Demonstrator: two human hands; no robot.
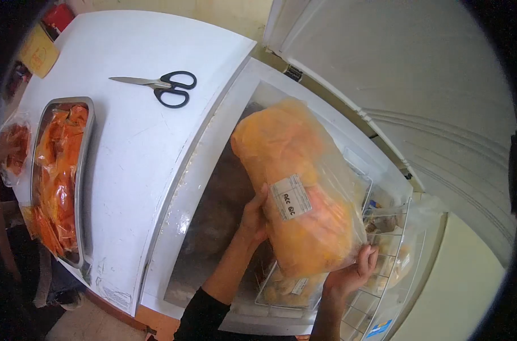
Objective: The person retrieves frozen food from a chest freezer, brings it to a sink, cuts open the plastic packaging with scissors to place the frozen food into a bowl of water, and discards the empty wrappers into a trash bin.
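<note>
A large clear plastic bag of orange-yellow food [292, 187] is held up over an open chest freezer [190, 227]. What the food is, I cannot tell. A white label [291, 196] with dark handwriting sits on its near side. My left hand [255, 216] grips the bag's left side, with some fingers hidden behind it. At the lower right corner, my right hand [356, 270] is closed on the bag's loose plastic. Under the bag, a white wire basket [377, 292] holds several bagged items, including a bag of pale yellowish pieces [292, 290].
The freezer lid [400, 74] stands raised at the right. On the white surface [133, 153] at the left lie black-handled scissors [162, 86] and a metal tray [82, 227] of orange-red packets [59, 170]. Another bag [13, 148] rests beside the tray, near a yellow packet [40, 51].
</note>
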